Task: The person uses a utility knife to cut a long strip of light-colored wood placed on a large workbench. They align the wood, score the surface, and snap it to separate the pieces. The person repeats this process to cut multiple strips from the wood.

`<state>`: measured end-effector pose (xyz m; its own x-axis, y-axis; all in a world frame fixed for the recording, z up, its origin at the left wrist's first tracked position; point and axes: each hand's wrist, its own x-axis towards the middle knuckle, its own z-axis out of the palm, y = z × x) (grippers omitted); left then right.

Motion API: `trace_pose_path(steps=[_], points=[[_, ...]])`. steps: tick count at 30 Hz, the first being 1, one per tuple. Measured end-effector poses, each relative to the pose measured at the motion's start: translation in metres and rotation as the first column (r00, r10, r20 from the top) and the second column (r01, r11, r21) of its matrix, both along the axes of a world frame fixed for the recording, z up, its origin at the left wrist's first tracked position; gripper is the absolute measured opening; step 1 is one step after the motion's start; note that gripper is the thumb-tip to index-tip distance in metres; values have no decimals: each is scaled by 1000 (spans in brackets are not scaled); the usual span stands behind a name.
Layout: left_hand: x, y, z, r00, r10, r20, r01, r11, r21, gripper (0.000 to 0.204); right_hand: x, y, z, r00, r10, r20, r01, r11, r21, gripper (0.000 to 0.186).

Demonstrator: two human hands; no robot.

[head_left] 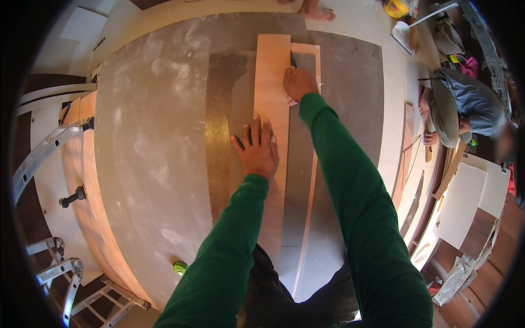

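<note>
A long light-brown wooden board (272,71) runs away from me across a large grey sheet (153,147). My left hand (257,148) lies on the board's left part, fingers spread and pressing flat. At the right edge, farther off, my right hand (301,83) is closed. A small dark tip (293,60) shows beyond its fingers, but its kind is hidden. Just right of the board, a narrow pale wood strip (311,186) lies lengthwise, joining a short crosspiece at the far end. A glossy brown band (219,126) shows on the sheet left of the board.
A green tape measure (179,267) rests on the sheet near my left forearm. At the left are a black dumbbell-shaped tool (73,197) and aluminium ladders (49,145). To the right, another person (470,104) crouches by wood strips. A white dustpan (403,35) and yellow bucket (396,7) stand far right.
</note>
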<state>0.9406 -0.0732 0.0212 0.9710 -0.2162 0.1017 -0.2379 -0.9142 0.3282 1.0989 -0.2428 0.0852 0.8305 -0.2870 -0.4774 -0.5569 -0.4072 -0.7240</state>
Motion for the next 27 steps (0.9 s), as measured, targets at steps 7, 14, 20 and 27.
trace_pose_path(steps=[7, 14, 20, 27], points=[[1, 3, -4, 999, -14, 47, 15, 1000, -9, 49, 20, -8, 0, 991, 32, -133, -8, 984, 176, 28], [2, 2, -6, 998, -20, 59, 21, 1000, -15, 48, 4, 9, 11, 956, -213, -200, 263, 926, 269, 29], [3, -4, -10, 999, -42, 30, 43, 999, -19, 48, -52, 9, 1, 562, 745, -359, -816, 429, -387, 24], [5, 3, -11, 999, -42, 11, 42, 999, -10, 50, -160, 55, 12, 915, 369, -165, -400, 885, -237, 40]])
